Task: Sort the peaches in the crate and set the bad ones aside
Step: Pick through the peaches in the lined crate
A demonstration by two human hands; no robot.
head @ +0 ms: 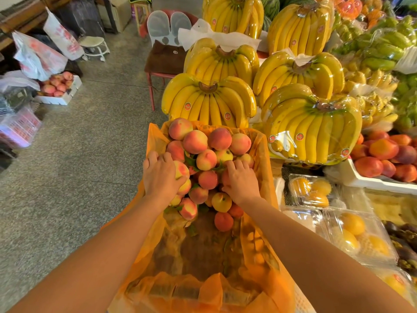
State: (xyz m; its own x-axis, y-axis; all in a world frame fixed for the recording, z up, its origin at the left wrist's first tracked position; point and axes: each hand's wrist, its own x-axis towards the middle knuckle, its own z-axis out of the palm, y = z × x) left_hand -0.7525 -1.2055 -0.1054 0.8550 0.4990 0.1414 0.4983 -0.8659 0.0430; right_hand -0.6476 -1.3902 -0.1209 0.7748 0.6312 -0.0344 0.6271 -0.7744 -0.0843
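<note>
A crate lined with orange plastic (266,168) stands in front of me. Several red-and-yellow peaches (206,159) are piled in its far half; the near half shows bare brown lining. My left hand (161,175) lies on the pile's left side, fingers and thumb curled round a peach (181,169). My right hand (241,180) rests palm down on the pile's right side, fingers spread over the fruit and covering a reddish peach beneath.
Wrapped banana bunches (208,102) rise just behind the crate. To the right are clear clamshell boxes of yellow fruit (312,190) and a white tray of nectarines (383,154). On the floor at left stand a white box of peaches (57,85), bags and a red chair (162,64).
</note>
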